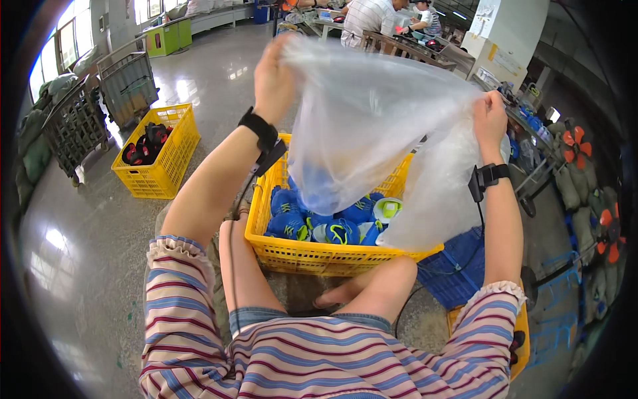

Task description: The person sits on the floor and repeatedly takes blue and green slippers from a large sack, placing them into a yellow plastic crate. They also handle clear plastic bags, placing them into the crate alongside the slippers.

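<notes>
I hold up a large clear plastic bag (372, 126) with both hands. My left hand (274, 80) grips its upper left edge and my right hand (490, 118) grips its upper right edge. Something blue shows through the bag's lower part. Below the bag, between my knees, stands a yellow plastic crate (312, 256) filled with several blue items (292, 219) with green and white markings. Each wrist wears a black band.
A second yellow crate (159, 176) with dark red-and-black items sits on the shiny floor at left, near grey wire carts (126, 83). A blue crate (458, 272) lies at right. People work at tables (372, 20) in the back. Stuffed sacks (585, 193) line the right side.
</notes>
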Motion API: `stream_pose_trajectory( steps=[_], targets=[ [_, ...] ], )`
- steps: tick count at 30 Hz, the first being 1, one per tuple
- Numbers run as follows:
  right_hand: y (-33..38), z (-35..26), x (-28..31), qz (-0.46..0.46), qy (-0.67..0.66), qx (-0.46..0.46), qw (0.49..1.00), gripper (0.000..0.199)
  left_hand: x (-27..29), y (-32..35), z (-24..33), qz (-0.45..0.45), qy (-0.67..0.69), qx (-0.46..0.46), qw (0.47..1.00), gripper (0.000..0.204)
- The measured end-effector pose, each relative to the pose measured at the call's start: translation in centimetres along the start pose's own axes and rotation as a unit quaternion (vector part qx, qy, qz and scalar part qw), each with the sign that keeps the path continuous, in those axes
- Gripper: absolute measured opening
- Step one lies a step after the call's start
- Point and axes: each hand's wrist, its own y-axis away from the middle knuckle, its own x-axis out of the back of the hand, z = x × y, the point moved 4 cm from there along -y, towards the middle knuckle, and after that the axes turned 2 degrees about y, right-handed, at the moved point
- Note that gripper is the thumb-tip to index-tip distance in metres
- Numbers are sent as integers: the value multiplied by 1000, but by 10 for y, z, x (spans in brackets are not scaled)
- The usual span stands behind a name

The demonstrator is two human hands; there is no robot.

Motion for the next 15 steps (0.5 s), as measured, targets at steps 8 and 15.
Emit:
stream_pose_trajectory(
  steps=[8, 15],
  targets=[
    [38, -18, -12, -88, 2, 32, 996, 16, -50, 19, 23, -83, 128, 9, 988, 53],
    [42, -30, -7, -86, -75, 29, 993, 15, -62, 27, 14, -115, 30, -91, 989, 38]
  ],
)
